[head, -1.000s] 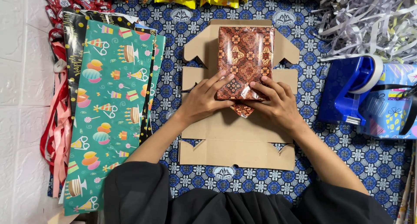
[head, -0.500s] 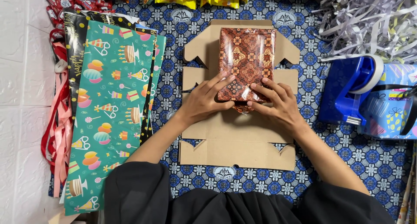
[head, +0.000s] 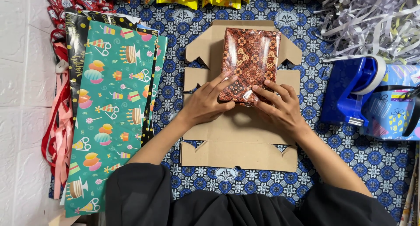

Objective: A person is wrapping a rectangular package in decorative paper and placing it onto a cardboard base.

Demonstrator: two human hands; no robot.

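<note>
Left hand [head: 206, 102] and right hand [head: 280, 107] flat, fingers spread, pressing near edge of brown patterned plastic-wrapped packet [head: 250, 64] upon unfolded flat cardboard box [head: 238, 138]; gripping nothing.

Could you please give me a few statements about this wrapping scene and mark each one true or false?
1. Both hands rest on the near end of the brown patterned package. True: the left hand and right hand both touch it.
2. The package lies on a flat cardboard box blank. True.
3. The blue tape dispenser sits left of the package. False: it sits to the right.
4. The green gift wrap sheets cover the package. False: they lie apart, to the left.
5. Shredded silver paper lies at the upper right. True.
</note>
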